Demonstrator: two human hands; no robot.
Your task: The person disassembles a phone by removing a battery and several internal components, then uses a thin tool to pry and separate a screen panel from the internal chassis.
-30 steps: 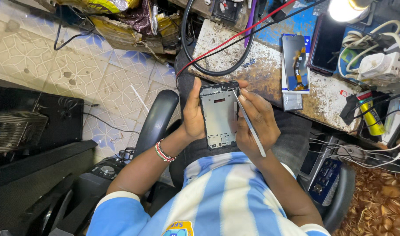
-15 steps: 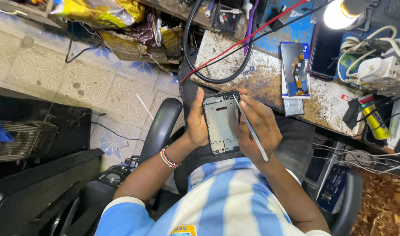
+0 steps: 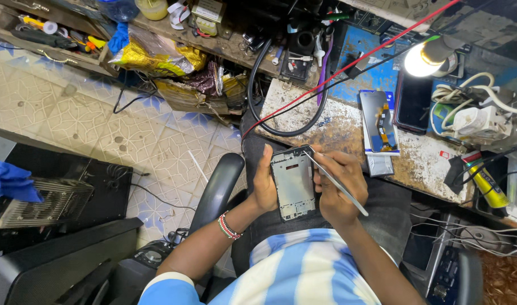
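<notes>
From the head camera, looking straight down, the opened phone [image 3: 293,183] sits over the person's lap, just in front of the stained worktop [image 3: 337,121] edge, its bare metal inner frame facing up. The left hand [image 3: 263,183] holds the phone along its left edge, grip pressed together on the frame with the thumb against the side. A beaded bracelet [image 3: 229,226] circles that wrist. The right hand [image 3: 337,189] lies against the phone's right edge, its grip pinching thin metal tweezers [image 3: 335,182] like a pen; the tips of the tweezers touch the phone's upper right corner, while the rear end sticks out past the hand, away from the phone.

Beyond the phone, on the worktop, a loop of black cable [image 3: 287,101] lies just above the phone's top edge. To the right of the phone, further onto the worktop, a detached screen panel [image 3: 378,121] rests on a pale card, and a lit lamp [image 3: 422,59] shines beyond it. Left of the phone, the black armrest [image 3: 219,189] of the chair runs beside the left forearm, above the patterned tile floor [image 3: 100,124].
</notes>
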